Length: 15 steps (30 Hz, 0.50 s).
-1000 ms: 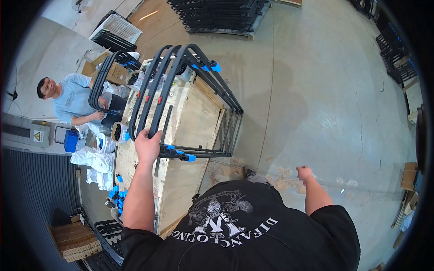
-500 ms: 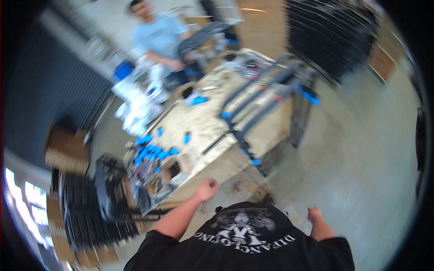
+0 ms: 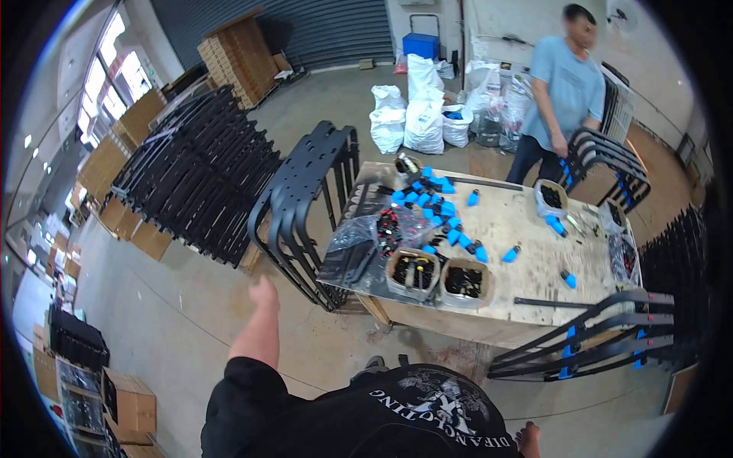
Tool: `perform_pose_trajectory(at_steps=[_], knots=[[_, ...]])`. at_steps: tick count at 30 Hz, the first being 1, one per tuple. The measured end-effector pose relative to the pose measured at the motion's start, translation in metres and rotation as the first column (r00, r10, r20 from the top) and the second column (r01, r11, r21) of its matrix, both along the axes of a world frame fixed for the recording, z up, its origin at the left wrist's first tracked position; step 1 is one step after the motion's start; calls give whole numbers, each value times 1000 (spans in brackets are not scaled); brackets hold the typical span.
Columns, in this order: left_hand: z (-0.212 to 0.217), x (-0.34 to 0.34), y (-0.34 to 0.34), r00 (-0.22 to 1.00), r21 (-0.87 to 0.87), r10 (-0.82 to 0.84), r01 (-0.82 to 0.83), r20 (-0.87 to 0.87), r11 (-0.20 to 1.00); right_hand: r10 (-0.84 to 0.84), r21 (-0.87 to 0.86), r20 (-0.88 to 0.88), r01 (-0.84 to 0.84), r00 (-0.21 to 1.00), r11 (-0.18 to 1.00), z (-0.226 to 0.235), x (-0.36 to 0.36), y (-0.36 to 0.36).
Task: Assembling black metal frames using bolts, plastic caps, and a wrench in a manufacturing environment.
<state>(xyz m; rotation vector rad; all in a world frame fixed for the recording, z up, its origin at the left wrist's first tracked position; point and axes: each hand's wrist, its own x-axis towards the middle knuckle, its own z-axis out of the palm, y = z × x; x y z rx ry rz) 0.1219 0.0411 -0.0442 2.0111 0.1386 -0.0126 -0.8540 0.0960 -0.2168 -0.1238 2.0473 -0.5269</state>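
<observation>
My left hand (image 3: 263, 292) hangs out ahead of me over the floor, its fingers loosely apart and nothing visible in it. The closest thing to it is a set of black curved metal frames (image 3: 301, 210) standing against the table's left end. At the lower edge, my right hand (image 3: 528, 439) hangs beside my body, partly cut off by my shirt; its fingers look loose and empty. Before me stands a wooden worktable (image 3: 504, 294) bearing blue-capped parts (image 3: 435, 206), a tub of black pieces with a tool (image 3: 413, 272) and another tub (image 3: 464, 282). Neither hand touches these.
More black tubular frames (image 3: 580, 336) lean at the table's right front. Across the table a person (image 3: 565, 84) in a light blue shirt grips similar frames (image 3: 607, 156). Stacked black frames (image 3: 195, 172), cartons (image 3: 131, 401) and white sacks (image 3: 424, 114) stand around.
My view has swung left, so the table now lies right of centre and the stacks on the left show fully. My left hand has moved away from the table's edge.
</observation>
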Motion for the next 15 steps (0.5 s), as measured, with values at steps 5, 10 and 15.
perform_pose_trajectory(at_steps=[5,10,15], knots=[[122,103,-98,784,137,-363,342,503,930,533,-84,42,-528,845,845,38,222,-77],[134,139,-123,786,375,-545,429,293,821,893,-207,-405,-971,197,121,113,386,-129],[166,197,-89,792,466,-581,450,184,762,902,-238,-255,-927,348,291,164,411,-130]])
